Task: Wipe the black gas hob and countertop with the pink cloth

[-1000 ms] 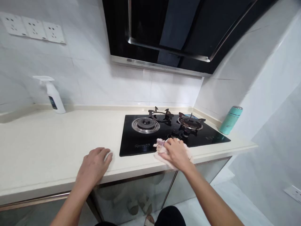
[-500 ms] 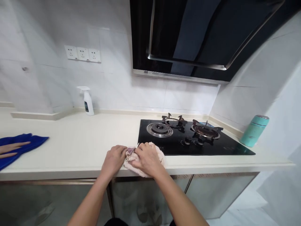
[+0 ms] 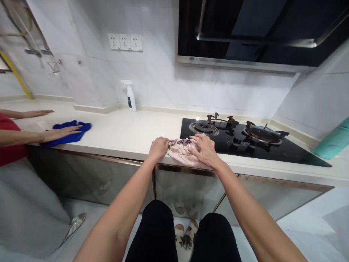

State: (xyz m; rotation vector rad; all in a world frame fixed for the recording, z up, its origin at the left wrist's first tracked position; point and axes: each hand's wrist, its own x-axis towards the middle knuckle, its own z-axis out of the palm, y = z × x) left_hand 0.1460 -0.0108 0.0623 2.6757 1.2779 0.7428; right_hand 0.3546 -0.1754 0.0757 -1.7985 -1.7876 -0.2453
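Note:
A pale pink cleaning cloth [image 3: 180, 153] with purple marks lies bunched on the counter's front edge, at the front left corner of the black gas stove [image 3: 226, 143]. My left hand [image 3: 159, 147] has its fingers curled on the cloth's left end. On the right side, my right hand [image 3: 204, 148] grips the cloth with bent fingers, its fingertips close to the stove's edge. Part of the cloth is hidden under my right hand.
At the left, a co-worker's hand [image 3: 61, 134] rests on a blue cloth [image 3: 85, 128] on the counter [image 3: 147, 125]. A white spray bottle [image 3: 131, 98] stands by the wall. A turquoise flask [image 3: 334, 140] is beyond the stove, under the range hood [image 3: 245, 62].
My view has swung left and down, showing my legs and more of the co-worker. Both my hands stay on the pink cloth, which now looks more spread between them.

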